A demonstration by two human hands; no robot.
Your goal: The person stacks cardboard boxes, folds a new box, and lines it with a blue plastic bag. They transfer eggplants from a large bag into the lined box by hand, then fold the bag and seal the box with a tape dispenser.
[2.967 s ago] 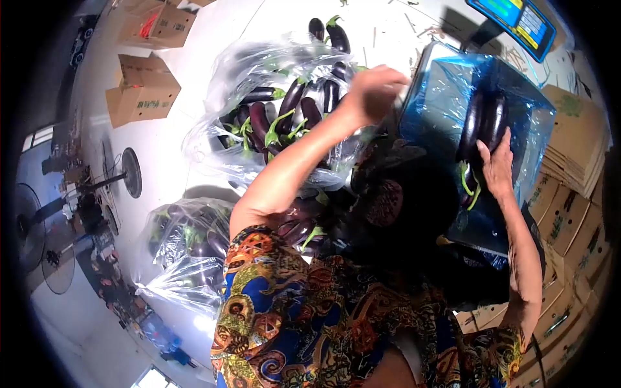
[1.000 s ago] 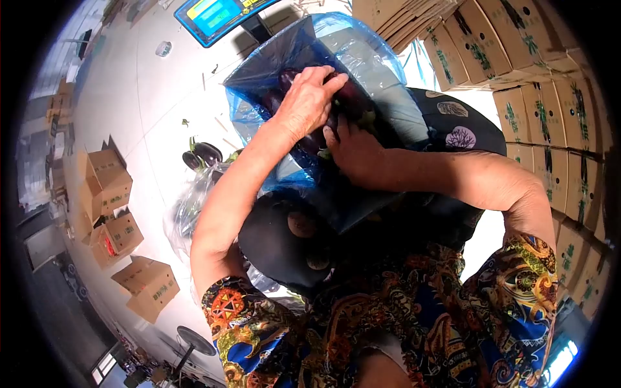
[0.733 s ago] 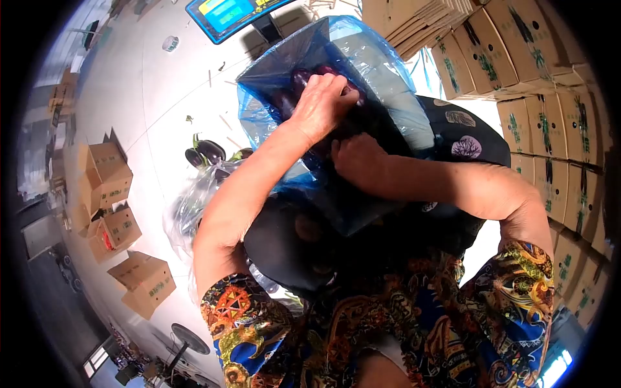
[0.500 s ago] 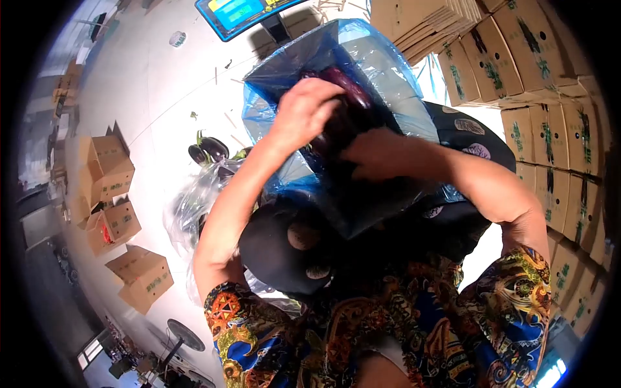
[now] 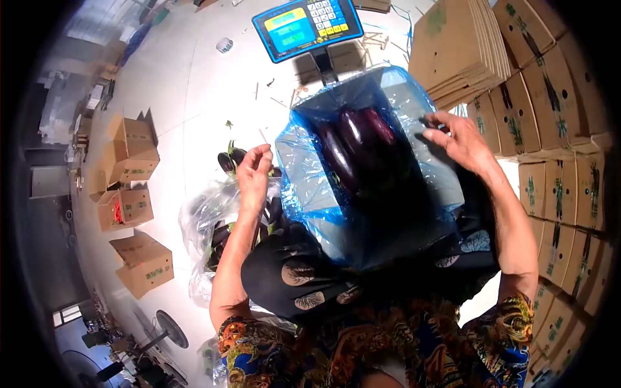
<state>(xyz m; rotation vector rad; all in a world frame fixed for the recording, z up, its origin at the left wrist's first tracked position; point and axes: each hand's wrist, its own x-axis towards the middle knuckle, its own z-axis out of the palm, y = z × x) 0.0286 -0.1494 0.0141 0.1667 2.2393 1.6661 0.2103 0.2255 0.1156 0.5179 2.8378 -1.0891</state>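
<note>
Several dark purple eggplants (image 5: 352,142) lie side by side in an open box lined with a blue plastic bag (image 5: 304,155); the near part of the inside is in deep shadow. My left hand (image 5: 254,171) is raised just left of the liner, its fingers loosely bent and nothing visible in them. On the opposite side, my right hand (image 5: 462,139) hovers by the liner's right edge, thumb and fingers apart, holding nothing I can see. Beside my left forearm, a clear plastic bag (image 5: 200,216) holds more eggplants, with a few dark ones (image 5: 231,160) at its far end.
A digital scale display (image 5: 307,29) stands beyond the box. Flattened cartons (image 5: 453,55) and stacked cardboard boxes (image 5: 550,187) line the right side. Open cartons (image 5: 132,152) sit on the floor at left, with a fan (image 5: 171,330) nearer me.
Both hands have come out of the lined box and moved apart, left and right. The eggplants inside now show uncovered. The view has shifted, bringing more of the scale into sight.
</note>
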